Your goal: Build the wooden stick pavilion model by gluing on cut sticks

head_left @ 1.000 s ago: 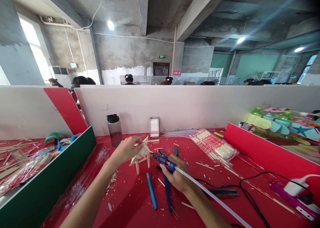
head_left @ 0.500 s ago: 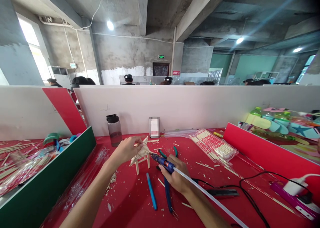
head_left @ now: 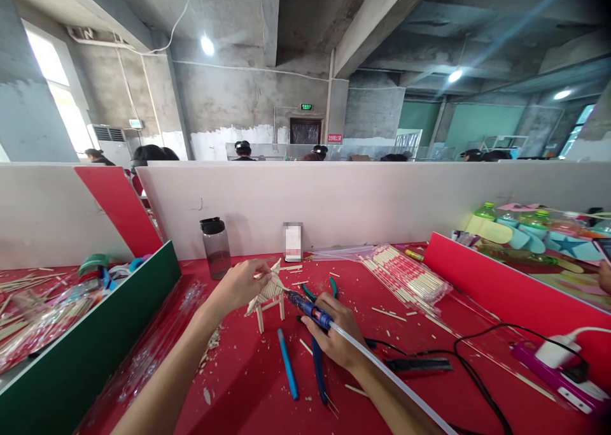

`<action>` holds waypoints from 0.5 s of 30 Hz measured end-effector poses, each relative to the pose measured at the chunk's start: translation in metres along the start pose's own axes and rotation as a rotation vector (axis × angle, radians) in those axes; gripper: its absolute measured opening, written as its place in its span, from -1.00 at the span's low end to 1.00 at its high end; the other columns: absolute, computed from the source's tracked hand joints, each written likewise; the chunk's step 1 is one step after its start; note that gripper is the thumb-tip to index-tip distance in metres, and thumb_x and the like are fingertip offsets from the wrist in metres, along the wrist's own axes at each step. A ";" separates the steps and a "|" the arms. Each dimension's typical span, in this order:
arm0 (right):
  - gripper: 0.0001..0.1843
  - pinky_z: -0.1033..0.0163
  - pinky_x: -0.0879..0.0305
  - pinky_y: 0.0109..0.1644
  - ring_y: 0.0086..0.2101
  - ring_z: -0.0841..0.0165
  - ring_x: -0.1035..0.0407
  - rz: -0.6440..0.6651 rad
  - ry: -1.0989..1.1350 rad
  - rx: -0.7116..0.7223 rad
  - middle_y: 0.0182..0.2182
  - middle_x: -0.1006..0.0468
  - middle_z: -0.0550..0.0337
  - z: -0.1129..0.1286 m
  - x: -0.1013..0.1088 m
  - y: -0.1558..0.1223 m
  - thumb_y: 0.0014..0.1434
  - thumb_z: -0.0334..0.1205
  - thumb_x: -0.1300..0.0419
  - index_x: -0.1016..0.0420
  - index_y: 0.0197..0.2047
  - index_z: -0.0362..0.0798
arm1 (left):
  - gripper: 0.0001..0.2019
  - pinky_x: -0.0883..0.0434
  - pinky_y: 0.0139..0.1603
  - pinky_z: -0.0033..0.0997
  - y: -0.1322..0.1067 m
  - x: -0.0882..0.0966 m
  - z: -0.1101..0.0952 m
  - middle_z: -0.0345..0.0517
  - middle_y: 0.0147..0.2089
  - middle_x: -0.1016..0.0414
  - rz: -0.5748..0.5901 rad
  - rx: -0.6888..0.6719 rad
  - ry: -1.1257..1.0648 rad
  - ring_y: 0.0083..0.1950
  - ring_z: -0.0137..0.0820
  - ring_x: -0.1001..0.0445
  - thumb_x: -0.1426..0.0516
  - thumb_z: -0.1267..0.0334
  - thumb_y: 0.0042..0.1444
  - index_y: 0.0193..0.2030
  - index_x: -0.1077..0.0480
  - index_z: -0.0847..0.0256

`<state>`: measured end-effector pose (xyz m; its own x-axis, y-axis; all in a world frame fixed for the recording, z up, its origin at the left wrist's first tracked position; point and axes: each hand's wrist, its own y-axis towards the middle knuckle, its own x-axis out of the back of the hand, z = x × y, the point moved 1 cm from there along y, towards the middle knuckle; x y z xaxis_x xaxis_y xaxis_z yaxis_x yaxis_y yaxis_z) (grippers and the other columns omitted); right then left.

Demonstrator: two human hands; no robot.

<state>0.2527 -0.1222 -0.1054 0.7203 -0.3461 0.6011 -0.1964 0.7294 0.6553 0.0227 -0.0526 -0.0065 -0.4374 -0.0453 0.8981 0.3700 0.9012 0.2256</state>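
A small model built from wooden sticks (head_left: 268,293) stands on thin legs on the red table (head_left: 238,384). My left hand (head_left: 241,283) pinches the model's top from the left. My right hand (head_left: 334,338) grips a blue hot glue gun (head_left: 308,309), a long clear glue stick trailing back from it. The gun's nozzle touches the right side of the model.
Blue-handled pliers (head_left: 317,368) and a blue tool (head_left: 288,363) lie just in front of the model. A dark water bottle (head_left: 216,247) stands behind, a bag of sticks (head_left: 410,282) at right. Black cables (head_left: 472,365) run to a power strip (head_left: 556,374). Low dividers flank the table.
Both hands and the model keep their positions; the view has shifted slightly, and the glue gun stays at the model's right side.
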 end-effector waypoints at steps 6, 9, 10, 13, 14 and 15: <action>-0.75 0.29 -0.22 -0.29 -0.33 0.34 -0.38 -0.005 0.014 0.008 -0.37 -0.41 0.19 0.000 0.001 0.000 0.32 -0.08 -0.14 -0.35 -0.36 -0.01 | -0.76 -0.34 -0.22 -0.36 -0.001 0.000 0.000 -0.05 -0.17 -0.64 0.005 -0.004 -0.002 -0.15 -0.20 -0.56 -0.03 0.15 0.21 -0.19 -0.50 0.16; -0.79 0.29 -0.25 -0.24 -0.31 0.33 -0.39 0.014 0.033 0.018 -0.33 -0.42 0.17 0.001 0.002 0.001 0.33 -0.09 -0.14 -0.38 -0.30 -0.01 | -0.76 -0.33 -0.23 -0.37 0.000 0.001 0.000 -0.05 -0.18 -0.64 0.001 0.003 -0.004 -0.15 -0.21 -0.56 -0.03 0.15 0.21 -0.20 -0.49 0.15; -0.80 0.29 -0.26 -0.23 -0.30 0.33 -0.39 0.018 0.033 0.021 -0.33 -0.43 0.17 0.001 0.001 0.001 0.33 -0.09 -0.14 -0.39 -0.29 -0.01 | -0.76 -0.33 -0.23 -0.37 0.000 0.001 0.000 -0.05 -0.18 -0.64 -0.001 0.003 -0.003 -0.16 -0.21 -0.56 -0.03 0.15 0.21 -0.21 -0.49 0.15; -0.77 0.28 -0.25 -0.24 -0.30 0.32 -0.38 0.015 0.011 0.020 -0.34 -0.42 0.17 0.001 0.001 0.000 0.33 -0.07 -0.13 -0.39 -0.32 -0.01 | -0.75 -0.32 -0.24 -0.38 0.000 0.000 0.001 -0.06 -0.19 -0.64 -0.002 0.003 -0.002 -0.17 -0.22 -0.56 -0.03 0.14 0.20 -0.20 -0.50 0.15; -0.75 0.28 -0.24 -0.25 -0.31 0.32 -0.38 0.011 0.002 0.016 -0.36 -0.41 0.17 0.001 0.001 0.000 0.33 -0.06 -0.13 -0.37 -0.34 -0.01 | -0.75 -0.32 -0.24 -0.38 0.000 0.000 0.001 -0.06 -0.19 -0.64 -0.002 0.002 -0.001 -0.18 -0.22 -0.56 -0.03 0.13 0.20 -0.21 -0.50 0.15; -0.73 0.28 -0.24 -0.27 -0.33 0.32 -0.37 0.006 -0.004 0.010 -0.37 -0.40 0.18 0.001 0.001 0.000 0.33 -0.05 -0.13 -0.36 -0.36 -0.01 | -0.74 -0.32 -0.24 -0.38 0.000 0.000 0.002 -0.06 -0.20 -0.64 -0.002 0.001 -0.001 -0.18 -0.22 -0.56 -0.03 0.13 0.20 -0.21 -0.51 0.14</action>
<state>0.2525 -0.1234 -0.1039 0.7162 -0.3440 0.6072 -0.2076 0.7257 0.6559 0.0215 -0.0515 -0.0076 -0.4386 -0.0466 0.8975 0.3687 0.9014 0.2270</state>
